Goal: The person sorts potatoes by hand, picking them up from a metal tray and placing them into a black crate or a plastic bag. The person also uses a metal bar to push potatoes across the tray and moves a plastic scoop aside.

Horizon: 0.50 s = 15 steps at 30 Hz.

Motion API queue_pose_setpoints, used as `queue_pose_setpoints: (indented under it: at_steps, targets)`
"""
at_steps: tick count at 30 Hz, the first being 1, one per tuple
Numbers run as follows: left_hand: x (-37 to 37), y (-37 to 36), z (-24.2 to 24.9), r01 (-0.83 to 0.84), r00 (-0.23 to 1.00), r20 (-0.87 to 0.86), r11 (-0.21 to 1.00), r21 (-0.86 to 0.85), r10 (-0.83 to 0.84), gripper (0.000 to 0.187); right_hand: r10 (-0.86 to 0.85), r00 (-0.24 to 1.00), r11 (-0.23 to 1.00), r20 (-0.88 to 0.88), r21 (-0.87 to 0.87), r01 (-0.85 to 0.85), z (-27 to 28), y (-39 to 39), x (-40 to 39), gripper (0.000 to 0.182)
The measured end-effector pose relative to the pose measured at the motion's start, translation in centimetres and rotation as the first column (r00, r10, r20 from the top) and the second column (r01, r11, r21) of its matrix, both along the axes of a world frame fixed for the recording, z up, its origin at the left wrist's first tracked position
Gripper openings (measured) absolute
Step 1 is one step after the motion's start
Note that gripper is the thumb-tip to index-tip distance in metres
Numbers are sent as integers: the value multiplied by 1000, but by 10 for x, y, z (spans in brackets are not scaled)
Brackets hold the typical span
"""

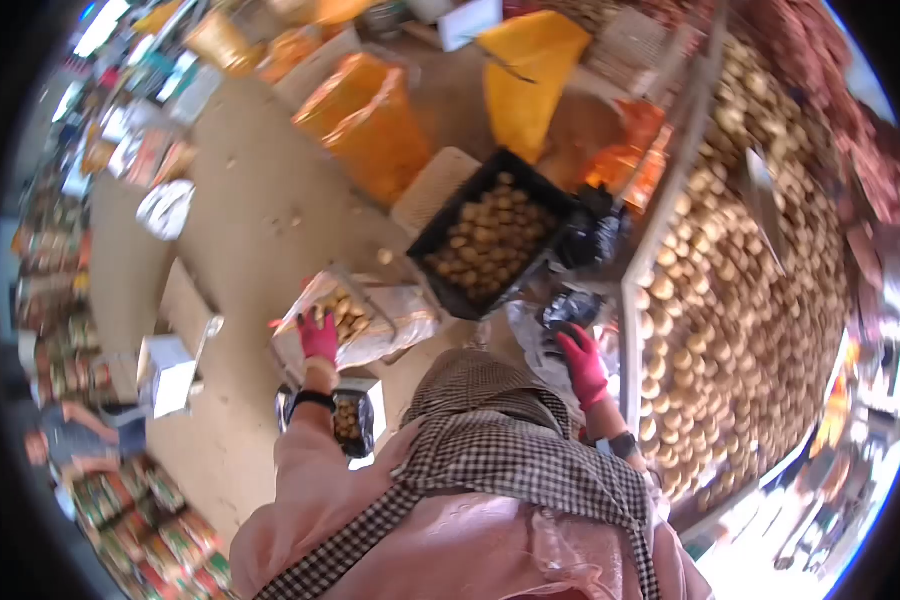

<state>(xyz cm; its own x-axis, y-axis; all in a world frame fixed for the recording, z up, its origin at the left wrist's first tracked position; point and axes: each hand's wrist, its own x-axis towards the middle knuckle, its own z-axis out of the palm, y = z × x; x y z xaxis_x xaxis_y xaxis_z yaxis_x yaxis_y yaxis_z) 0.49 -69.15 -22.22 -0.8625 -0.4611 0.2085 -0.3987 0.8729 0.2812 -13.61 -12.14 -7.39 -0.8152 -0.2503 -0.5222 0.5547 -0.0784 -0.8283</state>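
My left hand (317, 340), in a pink glove with dark fingertips, is at the opening of a pale sack (410, 312). Its fingers are spread against round tan produce (348, 316), whose exact kind I cannot make out. On the other side, my right hand (584, 372) wears a matching glove, its fingers loosely apart with nothing visible in them. It is beside crumpled grey plastic (532, 335) and the wooden edge of a large bin. Between and beyond the hands stands a black crate (440, 282) holding more of the round produce (495, 235).
To the right, a wooden-edged bin (630, 345) holds a broad heap of produce (740, 360). Below the left hand is a small black-lined box (365, 432). Orange sacks (370, 130) stand ahead; a person (80, 440) sits far left near stacked bags (160, 520).
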Motion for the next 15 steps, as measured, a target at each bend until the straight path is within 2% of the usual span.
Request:
queue_pose_setpoints:
  at_steps: [1, 2, 3, 4, 5, 6, 7, 8, 9, 10, 11, 12, 13, 14, 15]
  targets:
    - [-13, -3, -32, 28, 920, -322, 780, 625, 225, 51, -5, 998, 990, 59, -143, 14, 21, -5, 3, 38]
    - [-15, 20, 5, 118, 940, -313, 733, 670, 135, 51, 79, 995, 985, 55, 147, -86, 44, -4, 5, 41]
    - [-48, 61, 47, 81, 982, -187, 801, 594, 39, 49, 306, 914, 884, -268, 437, -167, 16, 8, 20, 46]
    - [-117, 120, 103, 103, 994, -78, 865, 491, -74, 46, 76, 994, 964, -78, 259, -54, 31, 7, 25, 47]
    - [-149, 155, 130, 302, 953, -78, 904, 303, -292, 41, 75, 962, 944, -264, 329, 16, 44, 14, 31, 44]
    - [-174, 194, 136, 391, 919, -179, 761, 517, -351, 39, 16, 938, 936, -345, 336, 107, 47, 23, 39, 42]
    - [-192, 231, 145, 429, 897, -247, 587, 687, -367, 39, -90, 924, 944, -371, 264, 198, 54, 33, 49, 40]
    - [-209, 275, 155, 498, 847, -266, 513, 699, -460, 39, -170, 845, 895, -507, 279, 348, 59, 49, 62, 39]
    - [-212, 314, 170, 614, 736, -264, 450, 648, -624, 37, -234, 790, 810, -568, 335, 481, 81, 72, 80, 37]
    - [-207, 345, 184, 709, 613, -247, 386, 590, -750, 36, -380, 715, 726, -588, 290, 624, 94, 97, 100, 37]
    - [-199, 383, 200, 691, 574, -279, 272, 670, -770, 33, -506, 621, 629, -599, 237, 741, 104, 122, 123, 36]
    - [-193, 412, 208, 719, 466, -243, 204, 664, -851, 32, -540, 425, 406, -727, 217, 887, 97, 151, 147, 38]
    - [-187, 437, 215, 739, 353, -202, 140, 659, -914, 31, -578, 366, 219, -729, 293, 931, 106, 185, 180, 36]
    - [-176, 464, 225, 745, 267, -198, 71, 663, -943, 31, -426, 337, -86, -840, 408, 909, 96, 223, 212, 36]
    - [-166, 489, 231, 743, 181, -194, 5, 669, -964, 31, -437, 340, -295, -833, 489, 821, 92, 256, 247, 40]
